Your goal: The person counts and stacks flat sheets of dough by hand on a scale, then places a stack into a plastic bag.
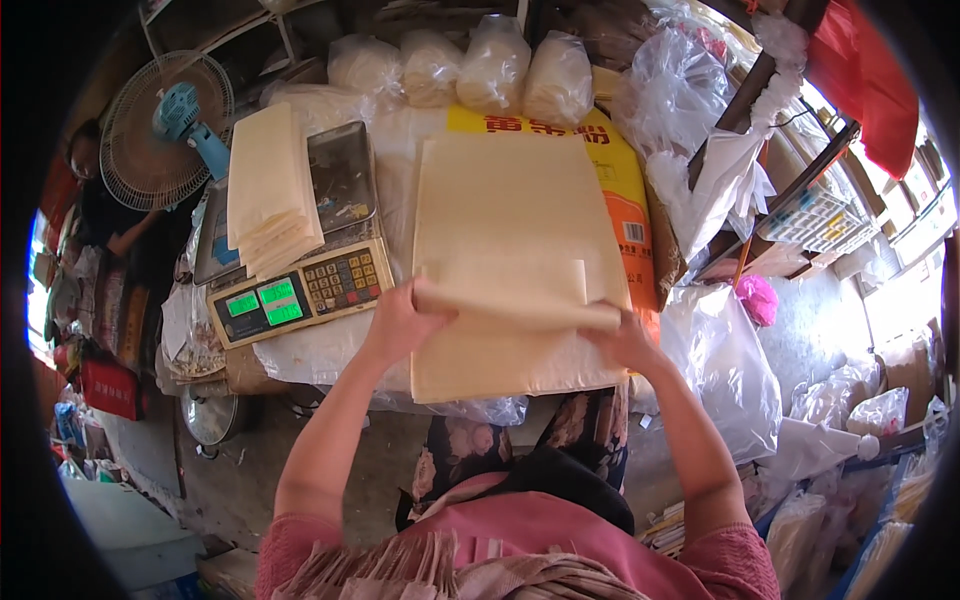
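Note:
A pile of large, thin cream-coloured sheets [510,200] lies flat on the table in front of me. Across its lower half, the near edge of a sheet is lifted and curled over into a fold [515,308]. My left hand [402,322] grips the left end of this fold, fingers closed round it. At the right end, my right hand [624,338] pinches the same fold. To the left stands a digital scale [325,285] with lit green displays. On its metal pan rests a bundle of folded cream sheets [265,185], its near end hanging toward the keypad.
Clear plastic bags with pale rolled contents [495,65] line the table's back. A yellow and orange printed sack [630,200] lies under the pile's right side. A fan [170,130] stands at the far left, near another person [120,225]. Plastic bags [720,360] hang at right.

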Action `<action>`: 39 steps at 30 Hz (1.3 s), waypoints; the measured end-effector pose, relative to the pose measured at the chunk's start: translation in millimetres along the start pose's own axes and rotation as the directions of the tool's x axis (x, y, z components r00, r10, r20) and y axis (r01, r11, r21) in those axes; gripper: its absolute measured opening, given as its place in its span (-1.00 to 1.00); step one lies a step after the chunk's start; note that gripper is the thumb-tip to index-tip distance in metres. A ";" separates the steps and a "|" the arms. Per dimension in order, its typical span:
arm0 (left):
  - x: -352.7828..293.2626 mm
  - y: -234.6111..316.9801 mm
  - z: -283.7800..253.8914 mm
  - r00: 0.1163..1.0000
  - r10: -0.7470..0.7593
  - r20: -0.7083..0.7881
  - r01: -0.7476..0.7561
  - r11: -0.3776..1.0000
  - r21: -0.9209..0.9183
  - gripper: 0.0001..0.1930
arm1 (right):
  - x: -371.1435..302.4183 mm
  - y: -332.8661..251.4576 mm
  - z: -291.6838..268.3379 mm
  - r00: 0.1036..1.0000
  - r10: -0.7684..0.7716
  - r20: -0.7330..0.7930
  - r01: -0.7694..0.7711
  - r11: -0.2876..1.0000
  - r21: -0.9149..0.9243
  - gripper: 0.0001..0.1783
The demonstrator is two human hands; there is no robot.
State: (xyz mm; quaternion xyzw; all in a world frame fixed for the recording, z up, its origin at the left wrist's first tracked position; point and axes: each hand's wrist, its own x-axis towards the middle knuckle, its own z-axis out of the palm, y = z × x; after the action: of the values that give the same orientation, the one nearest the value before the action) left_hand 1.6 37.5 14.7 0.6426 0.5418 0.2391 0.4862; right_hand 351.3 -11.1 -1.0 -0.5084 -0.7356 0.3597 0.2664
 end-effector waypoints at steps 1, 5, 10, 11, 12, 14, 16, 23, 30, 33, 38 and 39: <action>9.4 -2.6 3.9 0.993 -0.066 -0.102 0.039 0.969 -0.242 -0.47 | 15.3 -9.1 2.0 0.970 0.211 -0.120 -0.213 0.977 0.000 -0.46; 57.8 -24.5 49.5 0.717 0.442 -0.539 -0.176 0.863 0.473 -0.48 | 57.8 -0.6 7.9 0.841 0.457 -0.289 -0.510 0.848 -0.145 -0.41; 74.7 -42.8 69.7 0.841 0.487 -0.236 -0.102 0.571 0.815 -0.37 | 68.1 14.2 26.2 0.868 -0.150 -0.474 -0.182 0.792 -0.583 -0.36; 75.2 -40.8 70.1 0.842 0.486 -0.234 -0.105 0.572 0.813 -0.37 | 68.0 27.0 33.5 0.910 -0.182 -0.373 -0.135 0.720 -0.681 -0.38; 77.3 -37.5 69.1 0.857 0.465 -0.220 -0.131 0.611 0.781 -0.35 | 67.7 39.7 37.9 0.942 -0.204 -0.265 -0.077 0.638 -0.766 -0.38; 70.8 -33.5 64.3 0.873 0.436 -0.217 -0.139 0.651 0.746 -0.32 | 72.3 26.8 43.5 0.942 -0.202 -0.267 -0.064 0.673 -0.737 -0.41; 47.2 -31.0 69.6 0.627 0.481 -0.613 -0.281 0.873 0.397 -0.21 | 68.9 -7.2 56.1 0.955 0.026 -0.294 -0.237 0.663 -0.710 -0.42; 6.5 -33.5 27.7 0.928 0.138 -0.346 -0.314 0.790 -0.527 -0.07 | 6.5 -55.8 108.9 0.985 -0.158 -0.074 0.112 0.899 -0.424 -0.38; -12.1 42.7 -234.6 0.603 0.253 -0.757 -0.580 0.790 -0.198 -0.26 | 1.4 -20.6 88.5 0.981 -0.183 -0.060 0.140 0.889 -0.435 -0.40; 4.1 5.6 -274.3 0.712 0.056 -0.700 -0.061 0.998 0.017 -0.29 | -0.3 -26.6 94.3 0.984 -0.171 -0.050 0.120 0.843 -0.524 -0.39; 38.7 -54.4 -230.3 0.578 0.356 -0.734 0.496 0.561 0.663 -0.42 | 16.1 -42.6 93.3 0.969 -0.242 -0.056 0.197 0.885 -0.421 -0.64; 42.0 -56.9 -228.0 0.602 0.322 -0.730 0.498 0.563 0.659 -0.43 | 14.4 -46.4 98.4 0.973 -0.223 -0.052 0.182 0.890 -0.419 -0.64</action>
State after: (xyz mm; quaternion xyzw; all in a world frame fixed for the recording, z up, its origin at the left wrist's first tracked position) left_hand -202.3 156.5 49.3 0.5805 0.7776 0.1880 -0.1517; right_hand 246.0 -33.4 -22.5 -0.4907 -0.8298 0.1414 0.2251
